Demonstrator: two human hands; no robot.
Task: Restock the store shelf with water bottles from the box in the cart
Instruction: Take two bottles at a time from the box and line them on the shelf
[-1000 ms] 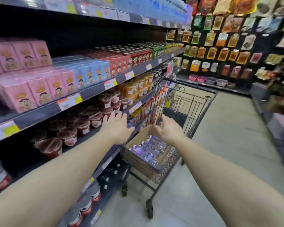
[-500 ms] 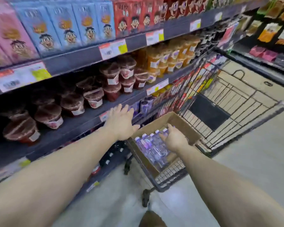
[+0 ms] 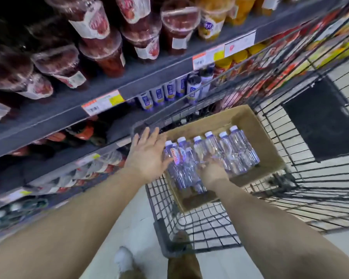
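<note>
Left hand fingers spread over box, right hand among bottles — fingers hidden, grip unclear

One head-worn wide-angle view, close above the cart — it looks steeply down and forward, the shelf at the left edge, floor at the bottom.

L hand is flat, fingers spread, over the box edge & touching the nearest water bottles. R hand is down among the bottles w/ its fingers hidden. Box sits in the wire cart. Beyond L fingers: shelf w/ price tags; red cups above.
</note>
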